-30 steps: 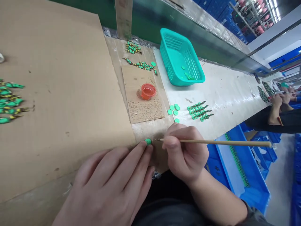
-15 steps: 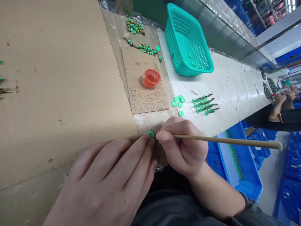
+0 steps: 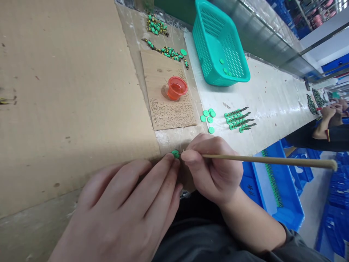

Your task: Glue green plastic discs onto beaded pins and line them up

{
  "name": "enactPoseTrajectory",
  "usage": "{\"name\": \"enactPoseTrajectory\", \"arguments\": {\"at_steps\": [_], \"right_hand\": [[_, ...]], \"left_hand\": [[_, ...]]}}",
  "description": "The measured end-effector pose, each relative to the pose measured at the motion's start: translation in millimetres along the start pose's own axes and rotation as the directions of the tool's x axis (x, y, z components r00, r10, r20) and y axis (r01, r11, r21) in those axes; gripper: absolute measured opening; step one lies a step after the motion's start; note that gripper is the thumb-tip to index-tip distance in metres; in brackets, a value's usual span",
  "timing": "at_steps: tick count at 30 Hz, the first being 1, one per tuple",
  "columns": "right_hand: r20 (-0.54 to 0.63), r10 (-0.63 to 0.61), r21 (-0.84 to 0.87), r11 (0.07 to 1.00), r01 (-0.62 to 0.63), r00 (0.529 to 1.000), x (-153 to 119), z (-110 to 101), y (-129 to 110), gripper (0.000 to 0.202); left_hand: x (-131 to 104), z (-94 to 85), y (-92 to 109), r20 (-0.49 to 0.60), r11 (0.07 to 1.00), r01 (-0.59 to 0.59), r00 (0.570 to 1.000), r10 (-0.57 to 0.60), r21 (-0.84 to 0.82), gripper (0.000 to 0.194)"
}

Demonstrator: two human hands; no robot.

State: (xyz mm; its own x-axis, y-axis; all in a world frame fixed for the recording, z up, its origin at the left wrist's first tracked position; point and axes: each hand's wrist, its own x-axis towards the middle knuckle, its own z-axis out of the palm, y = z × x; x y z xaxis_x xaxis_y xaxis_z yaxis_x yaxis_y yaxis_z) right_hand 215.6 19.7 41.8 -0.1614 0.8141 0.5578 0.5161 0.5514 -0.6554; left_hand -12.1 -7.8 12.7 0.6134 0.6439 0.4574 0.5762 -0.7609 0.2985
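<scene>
My left hand (image 3: 131, 203) has its fingers together, with the fingertips pinching a small green disc (image 3: 176, 154) at the bench edge. My right hand (image 3: 214, 167) grips a thin wooden stick (image 3: 267, 159), its long end pointing right. The stick's other end is hidden by my fingers, close to the disc. Beyond my hands, a small red cup (image 3: 177, 88) of liquid stands on a speckled cardboard piece (image 3: 173, 114). Several loose green discs (image 3: 209, 119) lie right of the cardboard. Beside them are rows of green discs with dark twisted pieces (image 3: 239, 119).
A teal basket (image 3: 208, 47) holding a few green discs stands at the back. Piles of green, black and yellow pieces (image 3: 156, 26) lie behind the cup. Blue trays (image 3: 289, 214) are at lower right. Another person's hands (image 3: 329, 111) show at far right.
The view has shifted slightly. The stick's long end has swung a little to the right, and the disc at my left fingertips looks slightly turned. Both hands keep their hold.
</scene>
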Motion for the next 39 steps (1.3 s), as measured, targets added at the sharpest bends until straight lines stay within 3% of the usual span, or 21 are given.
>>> {"name": "enactPoseTrajectory", "arguments": {"at_steps": [10, 17, 20, 23, 28, 32, 39], "right_hand": [[-0.023, -0.043, 0.005, 0.999, 0.043, 0.999, 2.3, 1.1, 3.2, 0.028], [-0.129, -0.011, 0.029, 0.999, 0.015, 0.992, 0.0, -1.3, 3.4, 0.02], [-0.193, 0.04, -0.013, 0.999, -0.043, 0.98, 21.6, -7.7, 2.2, 0.02], [-0.24, 0.043, -0.067, 0.996, -0.06, 0.97, 61.5, -13.7, 9.8, 0.024], [-0.163, 0.003, -0.097, 0.995, -0.019, 0.987, 114.1, -14.3, 42.6, 0.033], [-0.079, 0.005, -0.092, 0.996, -0.012, 0.997, 120.4, -6.8, 61.6, 0.038], [-0.032, -0.046, -0.079, 0.996, 0.043, 0.998, 119.4, -2.7, 62.6, 0.038]], "left_hand": [[-1.9, 3.1, -2.0, -0.038, 0.998, 0.01, 0.999, -0.013, -0.058, 0.036], [2.4, -0.8, 1.0, -0.03, 0.999, 0.023, 0.999, -0.024, -0.031, 0.031], [8.5, -1.7, 2.2, -0.049, 1.0, 0.019, 0.999, -0.02, -0.013, 0.034], [13.3, -0.1, 2.0, -0.095, 1.0, 0.007, 0.995, -0.007, -0.005, 0.035], [15.2, 8.0, -2.6, -0.212, 1.0, -0.012, 0.977, 0.008, -0.015, 0.031], [15.7, 13.9, -4.2, -0.264, 0.999, 0.005, 0.964, -0.014, -0.034, 0.03], [16.2, 14.0, -3.6, -0.254, 0.999, 0.01, 0.967, -0.024, -0.054, 0.031]]}}
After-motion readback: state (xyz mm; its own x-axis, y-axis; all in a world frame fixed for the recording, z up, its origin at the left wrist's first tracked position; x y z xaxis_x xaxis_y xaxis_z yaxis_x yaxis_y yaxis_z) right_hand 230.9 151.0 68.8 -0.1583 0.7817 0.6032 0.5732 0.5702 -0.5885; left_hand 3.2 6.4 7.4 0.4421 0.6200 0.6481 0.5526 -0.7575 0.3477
